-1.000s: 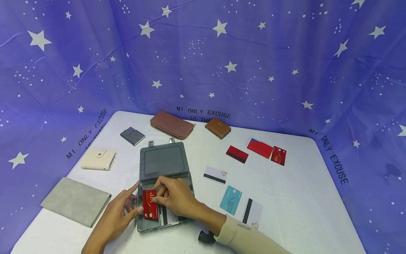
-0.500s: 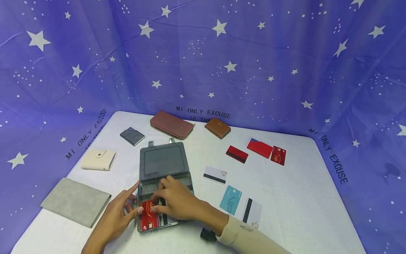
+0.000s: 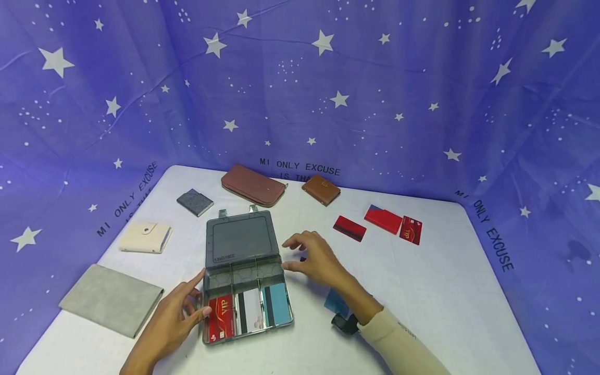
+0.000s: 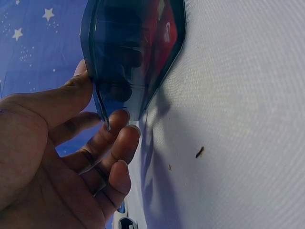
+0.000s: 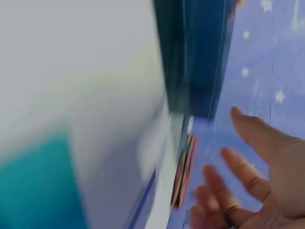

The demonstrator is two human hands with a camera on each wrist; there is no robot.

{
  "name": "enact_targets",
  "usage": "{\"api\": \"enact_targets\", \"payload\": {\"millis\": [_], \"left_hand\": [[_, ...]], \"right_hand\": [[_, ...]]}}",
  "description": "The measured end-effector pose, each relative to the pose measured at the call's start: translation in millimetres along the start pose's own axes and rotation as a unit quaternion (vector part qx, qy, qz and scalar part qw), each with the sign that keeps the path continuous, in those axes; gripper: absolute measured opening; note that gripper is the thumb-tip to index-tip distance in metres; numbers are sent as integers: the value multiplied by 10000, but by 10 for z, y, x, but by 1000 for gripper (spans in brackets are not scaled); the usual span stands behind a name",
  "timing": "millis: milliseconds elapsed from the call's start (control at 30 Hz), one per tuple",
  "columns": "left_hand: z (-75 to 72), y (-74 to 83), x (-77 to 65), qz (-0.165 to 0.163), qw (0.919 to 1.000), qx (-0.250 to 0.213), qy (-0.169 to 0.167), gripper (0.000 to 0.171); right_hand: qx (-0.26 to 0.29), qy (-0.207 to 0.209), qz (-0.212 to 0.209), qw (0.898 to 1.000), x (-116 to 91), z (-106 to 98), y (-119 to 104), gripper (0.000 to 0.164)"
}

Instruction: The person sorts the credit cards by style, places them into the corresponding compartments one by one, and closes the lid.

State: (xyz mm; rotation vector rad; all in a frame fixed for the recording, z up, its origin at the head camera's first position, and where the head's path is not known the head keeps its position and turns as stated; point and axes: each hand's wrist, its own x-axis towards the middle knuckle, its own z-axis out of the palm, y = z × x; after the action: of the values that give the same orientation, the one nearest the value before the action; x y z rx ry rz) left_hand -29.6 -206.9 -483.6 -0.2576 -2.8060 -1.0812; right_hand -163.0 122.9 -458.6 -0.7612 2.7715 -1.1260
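Note:
A smoky clear plastic organizer box (image 3: pixel 248 336) lies on the white table with its lid (image 3: pixel 241 237) folded back. In its front compartments lie a red VIP card (image 3: pixel 220 317), a white striped card (image 3: pixel 250 311) and a teal striped card (image 3: pixel 277 304), side by side. My left hand (image 3: pixel 173 312) holds the box's left side, thumb at the rim near the red card; the left wrist view shows curled fingers by the wall. My right hand (image 3: pixel 316 258) is raised right of the box, fingers spread around nothing. Beneath that arm, a teal card (image 3: pixel 336 301) shows partly.
At left lie a grey wallet (image 3: pixel 112 299), a cream card holder (image 3: pixel 145 237) and a dark grey card holder (image 3: pixel 195 202). A maroon zip wallet (image 3: pixel 253 185) and brown wallet (image 3: pixel 321 189) are behind. At right are a red striped card (image 3: pixel 349 228), red holder (image 3: pixel 383 219) and VIP card (image 3: pixel 411 230).
The red VIP card has gone down flat into the left front compartment. My right hand has let go of it and moved right, out of the box. The left hand has stayed put.

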Motion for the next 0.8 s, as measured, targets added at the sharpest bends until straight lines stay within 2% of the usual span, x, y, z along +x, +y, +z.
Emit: {"api": "enact_targets", "payload": {"millis": [100, 200, 300, 500, 667, 800], "left_hand": [[5, -2, 0, 37, 10000, 0, 41, 81], [8, -2, 3, 58, 10000, -1, 55, 80], [11, -1, 4, 56, 10000, -9, 49, 81], [10, -9, 7, 49, 10000, 8, 42, 81], [11, -9, 14, -18, 10000, 3, -6, 81], [5, -7, 12, -46, 10000, -2, -27, 81]], "right_hand": [[-472, 138, 686, 9964, -28, -136, 151, 49], [-979, 163, 1241, 9873, -61, -210, 259, 53], [-1324, 97, 1529, 9793, -86, -221, 330, 53], [-1481, -52, 1662, 9749, -82, -155, 376, 47], [-1176, 114, 1532, 9811, -69, -158, 351, 41], [-772, 407, 1257, 9882, -65, -185, 304, 26]]}}
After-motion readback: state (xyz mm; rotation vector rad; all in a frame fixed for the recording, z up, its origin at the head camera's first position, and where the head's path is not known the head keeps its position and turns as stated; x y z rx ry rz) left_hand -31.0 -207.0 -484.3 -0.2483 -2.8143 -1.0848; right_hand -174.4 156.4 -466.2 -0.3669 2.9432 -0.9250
